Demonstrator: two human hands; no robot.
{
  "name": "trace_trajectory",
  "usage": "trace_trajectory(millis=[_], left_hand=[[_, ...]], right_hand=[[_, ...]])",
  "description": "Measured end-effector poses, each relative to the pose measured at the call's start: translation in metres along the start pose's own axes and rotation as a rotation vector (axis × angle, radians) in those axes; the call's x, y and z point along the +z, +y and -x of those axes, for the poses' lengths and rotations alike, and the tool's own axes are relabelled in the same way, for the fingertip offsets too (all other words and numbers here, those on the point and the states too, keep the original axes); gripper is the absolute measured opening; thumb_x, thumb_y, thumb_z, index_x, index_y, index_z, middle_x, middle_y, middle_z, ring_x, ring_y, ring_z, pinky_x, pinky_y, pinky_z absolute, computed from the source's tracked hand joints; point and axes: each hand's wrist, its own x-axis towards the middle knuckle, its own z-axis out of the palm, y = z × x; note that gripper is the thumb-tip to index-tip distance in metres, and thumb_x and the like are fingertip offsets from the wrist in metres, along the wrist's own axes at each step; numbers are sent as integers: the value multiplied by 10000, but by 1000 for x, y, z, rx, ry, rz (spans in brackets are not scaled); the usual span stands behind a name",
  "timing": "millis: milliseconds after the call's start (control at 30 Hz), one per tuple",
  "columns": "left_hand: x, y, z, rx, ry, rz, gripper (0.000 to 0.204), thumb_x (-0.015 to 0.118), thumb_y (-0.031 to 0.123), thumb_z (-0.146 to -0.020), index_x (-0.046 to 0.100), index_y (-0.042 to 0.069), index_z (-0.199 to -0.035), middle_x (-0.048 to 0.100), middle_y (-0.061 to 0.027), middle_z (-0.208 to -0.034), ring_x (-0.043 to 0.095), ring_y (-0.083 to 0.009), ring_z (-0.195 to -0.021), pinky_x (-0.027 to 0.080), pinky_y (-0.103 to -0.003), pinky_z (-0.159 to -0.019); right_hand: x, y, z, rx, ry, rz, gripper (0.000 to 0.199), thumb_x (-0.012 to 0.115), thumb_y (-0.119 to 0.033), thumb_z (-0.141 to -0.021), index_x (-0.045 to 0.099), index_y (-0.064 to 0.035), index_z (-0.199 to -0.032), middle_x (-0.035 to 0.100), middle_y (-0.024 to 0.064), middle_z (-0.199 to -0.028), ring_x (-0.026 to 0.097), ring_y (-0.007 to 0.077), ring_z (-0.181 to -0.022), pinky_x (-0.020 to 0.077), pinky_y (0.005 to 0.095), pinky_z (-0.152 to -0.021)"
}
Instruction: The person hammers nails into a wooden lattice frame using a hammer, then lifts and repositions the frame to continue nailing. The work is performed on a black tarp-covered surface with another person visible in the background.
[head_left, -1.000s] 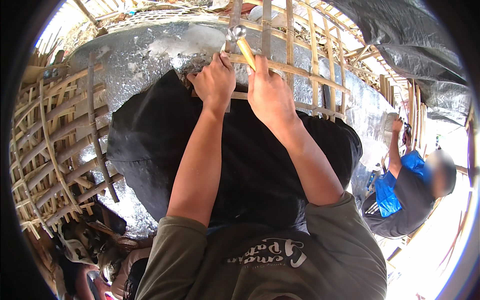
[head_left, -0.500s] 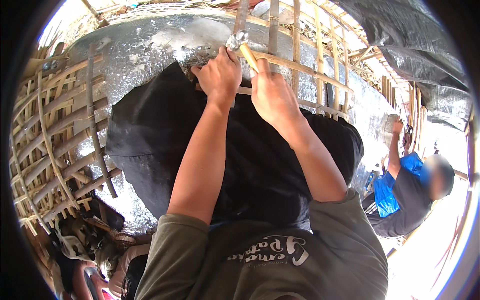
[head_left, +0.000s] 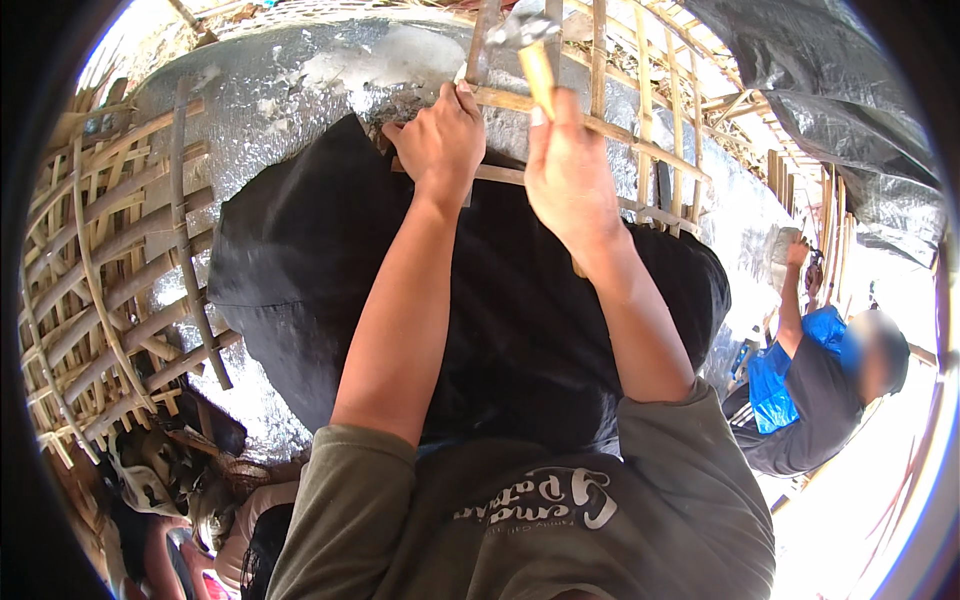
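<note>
Looking across the silvery foil sheet and the black cloth draped over it, I see a bamboo lattice laid on top. My left hand is clenched around a horizontal bamboo slat, pinning it near a crossing. My right hand is wrapped tight on the wooden handle of a hammer, its metal head raised just above the slat. I judge a glancing blow could catch the left fingers, since they sit close beside the strike point, or split the thin slat.
</note>
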Motion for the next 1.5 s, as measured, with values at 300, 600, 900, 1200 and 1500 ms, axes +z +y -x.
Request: trace_trajectory(millis=[300, 600, 900, 1200, 1500], left_hand=[[3, 0, 1, 4, 17, -20, 445, 319, 365, -1070, 678, 147, -922, 710, -164, -681, 707, -350, -635, 410, -512, -920], [0, 1, 1, 30, 7, -21, 457, 299, 366, -1075, 680, 146, -952, 714, -162, -689, 712, -364, -669, 408, -516, -930], [2, 1, -1, 28, 23, -33, 440, 308, 361, -1069, 682, 159, -957, 715, -169, -690, 712, -372, -658, 404, -508, -925], [1, -3, 0, 62, 36, -4, 433, 319, 361, -1070, 680, 166, -932, 712, -173, -687, 709, -365, -651, 409, -507, -893], [1, -2, 2, 49, -1, -12, 427, 326, 353, -1067, 686, 161, -941, 716, -168, -695, 710, -363, -651, 407, -526, -941]], right_hand=[[4, 6, 12, 9, -4, -111, 199, 563, -64, -979, 415, -11, -1099, 608, 287, -639, 649, 482, -615, 481, 558, -488], [28, 28, 13, 44, -125, 116, 147, 520, -93, -1021, 428, -26, -1113, 589, 252, -601, 641, 495, -624, 516, 528, -500], [25, 24, 13, 59, -164, 229, 169, 537, -117, -1010, 440, -41, -1126, 627, 266, -651, 645, 492, -626, 487, 582, -515], [23, 19, 9, 12, -210, 225, 162, 535, -136, -1017, 430, -50, -1105, 630, 267, -665, 669, 479, -673, 510, 581, -564], [24, 21, 5, 28, -172, 131, 225, 557, -109, -982, 421, -16, -1134, 628, 276, -656, 646, 489, -610, 529, 584, -540]])
